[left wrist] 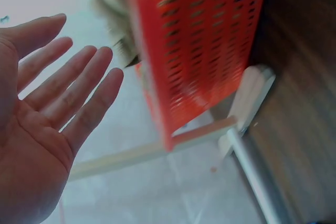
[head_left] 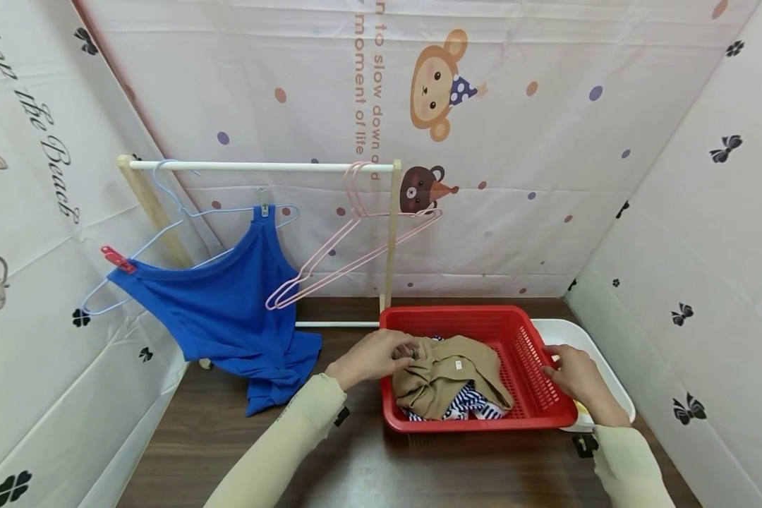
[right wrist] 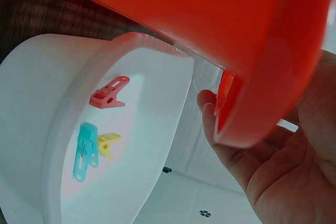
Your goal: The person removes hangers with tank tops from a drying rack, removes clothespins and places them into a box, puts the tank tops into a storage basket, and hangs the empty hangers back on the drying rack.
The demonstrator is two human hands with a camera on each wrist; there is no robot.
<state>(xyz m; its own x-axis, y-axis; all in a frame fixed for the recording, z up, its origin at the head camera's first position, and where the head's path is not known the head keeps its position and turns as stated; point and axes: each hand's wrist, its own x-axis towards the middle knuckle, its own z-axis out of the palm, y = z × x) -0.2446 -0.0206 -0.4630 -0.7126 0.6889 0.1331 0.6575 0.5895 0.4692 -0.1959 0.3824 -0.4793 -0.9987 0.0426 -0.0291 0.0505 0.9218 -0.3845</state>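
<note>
A red plastic basket [head_left: 460,425] with slotted walls stands on the wooden table. Inside it lies a bunched tan garment [head_left: 476,353] with a small white label, over a navy-and-white striped cloth [head_left: 473,402]. My left hand [head_left: 379,356] hovers at the basket's left rim, beside the tan garment. In the left wrist view that left hand [left wrist: 58,103] has its fingers spread and holds nothing. The right hand [head_left: 576,377] grips the basket's right rim; in the right wrist view its fingers [right wrist: 231,156] curl round the red edge.
Behind the right hand, a white tub [right wrist: 157,77] holds red, teal and yellow clothespins. At left, a rack [head_left: 260,167] carries a blue hanger [head_left: 133,255] with a blue tank top [head_left: 228,303] pinned by clothespins. Pink hangers [head_left: 355,271] hang close over the basket's left side.
</note>
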